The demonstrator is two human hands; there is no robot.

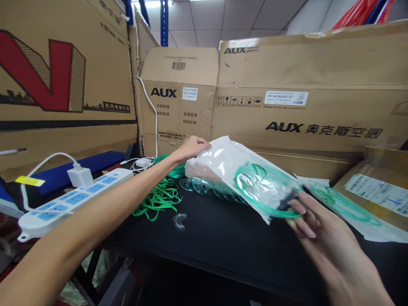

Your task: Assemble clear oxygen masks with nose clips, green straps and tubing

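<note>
A clear and white plastic bag (219,159) with coiled green tubing (251,170) and a dark piece inside is stretched between my hands above the black table (223,238). My left hand (194,148) reaches to the back, its fingers closed on the bag's upper left corner. At the right, my right hand (310,216) pinches the bag's lower right end near the dark piece. Under the bag lies a row of clear plastic masks (204,185). Green straps (159,197) are heaped left of the masks, with small metal strips (179,221) in front.
Another bag with green tubing (344,204) lies at the right beside an open carton (376,187). Tall AUX boxes (296,114) stand behind the table. A white power strip (76,199) with a plugged-in charger (80,175) is at the left.
</note>
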